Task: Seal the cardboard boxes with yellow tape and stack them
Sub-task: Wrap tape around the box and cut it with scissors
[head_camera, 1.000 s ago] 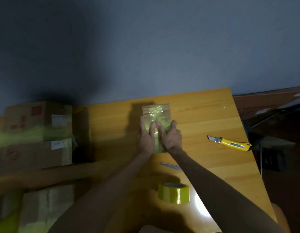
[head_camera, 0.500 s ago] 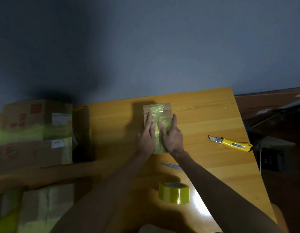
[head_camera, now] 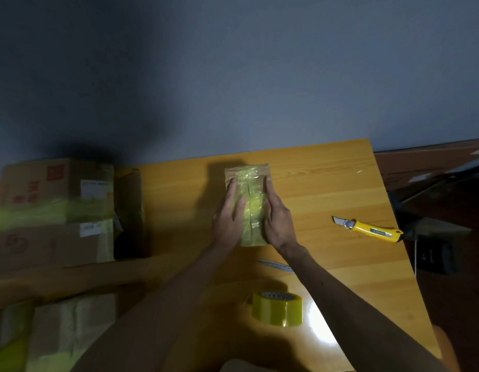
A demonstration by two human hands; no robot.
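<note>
A small cardboard box point(head_camera: 249, 178) lies on the wooden table point(head_camera: 327, 189), its top covered with a strip of yellow tape point(head_camera: 250, 210). My left hand point(head_camera: 229, 216) lies flat along the box's left side, fingers straight. Along the right edge of the box, my right hand point(head_camera: 277, 218) presses with straight fingers. A roll of yellow tape point(head_camera: 277, 308) stands on the table near me, below the hands.
A yellow utility knife point(head_camera: 368, 229) lies to the right with its blade out. Part of a thin metal blade point(head_camera: 276, 265) shows under my right forearm. Stacked taped cardboard boxes point(head_camera: 56, 208) stand at the left; more boxes point(head_camera: 72, 326) sit lower left.
Both hands have slid apart and forward along the box, from the middle of the tape to its left and right edges.
</note>
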